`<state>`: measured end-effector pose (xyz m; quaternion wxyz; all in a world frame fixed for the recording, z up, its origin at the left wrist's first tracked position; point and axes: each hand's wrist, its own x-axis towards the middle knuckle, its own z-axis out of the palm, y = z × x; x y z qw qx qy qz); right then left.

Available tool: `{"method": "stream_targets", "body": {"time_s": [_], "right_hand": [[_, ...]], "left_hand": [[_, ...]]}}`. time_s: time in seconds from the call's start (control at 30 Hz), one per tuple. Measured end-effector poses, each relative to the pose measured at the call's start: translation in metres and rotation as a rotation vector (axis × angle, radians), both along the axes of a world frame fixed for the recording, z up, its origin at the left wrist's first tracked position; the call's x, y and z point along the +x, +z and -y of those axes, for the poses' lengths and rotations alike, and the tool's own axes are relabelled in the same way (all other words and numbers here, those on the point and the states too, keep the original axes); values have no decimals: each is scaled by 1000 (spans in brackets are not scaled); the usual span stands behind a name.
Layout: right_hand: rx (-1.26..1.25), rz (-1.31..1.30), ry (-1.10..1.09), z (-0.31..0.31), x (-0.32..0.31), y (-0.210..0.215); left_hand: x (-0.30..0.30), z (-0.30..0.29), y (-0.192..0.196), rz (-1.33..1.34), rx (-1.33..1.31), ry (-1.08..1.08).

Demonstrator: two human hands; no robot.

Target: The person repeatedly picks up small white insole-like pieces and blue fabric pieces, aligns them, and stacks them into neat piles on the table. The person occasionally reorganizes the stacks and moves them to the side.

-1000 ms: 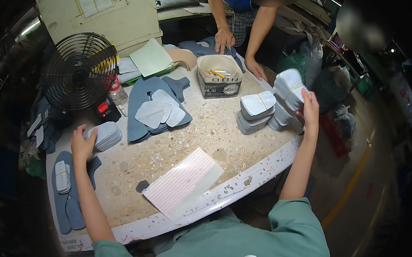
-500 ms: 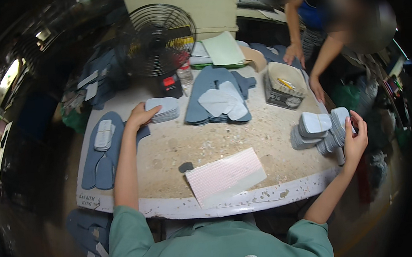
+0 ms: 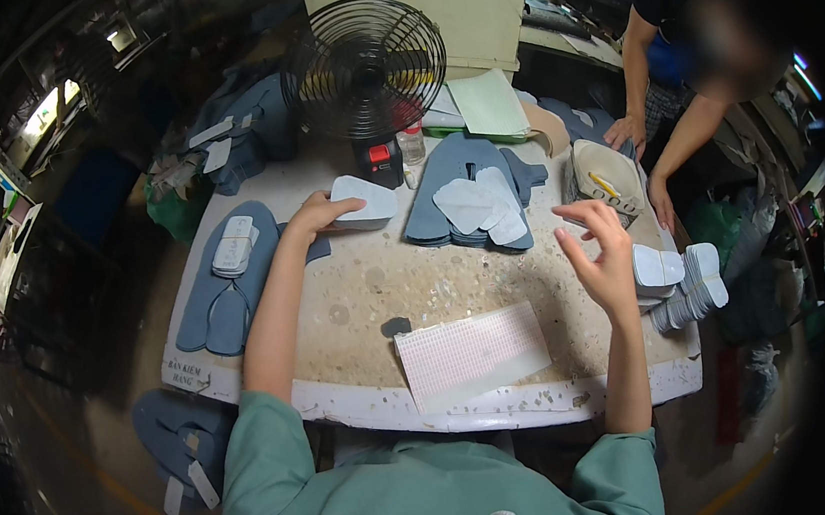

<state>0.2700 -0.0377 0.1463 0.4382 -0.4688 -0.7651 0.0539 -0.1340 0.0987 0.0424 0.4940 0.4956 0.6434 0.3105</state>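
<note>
My left hand [image 3: 316, 215] grips the near-left corner of a stack of pale, rounded cut pieces [image 3: 364, 198], thumb on top and fingers along the side. My right hand [image 3: 599, 246] hovers over the right part of the table, fingers apart and holding nothing. Close to its right, at the table's right edge, stand banded stacks of similar pieces, a shorter stack [image 3: 657, 267] and a leaning stack [image 3: 699, 284]. Between my hands lies a pile of blue-grey cut panels [image 3: 437, 205] with loose white pieces [image 3: 479, 202] on top.
A black fan [image 3: 365, 71] stands at the back beside a clear bottle [image 3: 411, 145]. A box with a yellow item [image 3: 606, 182] sits back right, near a co-worker's hands [image 3: 663, 199]. A printed sheet [image 3: 473, 357] lies in front; blue-grey panels [image 3: 211, 304] with a banded bundle lie left.
My right hand has come away from the banded stacks and moved left, with its fingers spread. My left hand stays on its stack. The whole view has shifted slightly.
</note>
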Motion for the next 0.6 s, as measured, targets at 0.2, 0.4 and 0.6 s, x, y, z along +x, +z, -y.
{"method": "stream_targets", "body": {"time_s": [0.2,0.4,0.6], "right_hand": [[-297,-141,224,-35,-10,-26],[-1166,-759,416,-43,-29,-76],[-1114,-494,198,-37,-36,-94]], "left_hand": [[21,34,51,176,150,-191],[115,72,28,568,-103,-380],[144,79,9,-158,14,-465]]}}
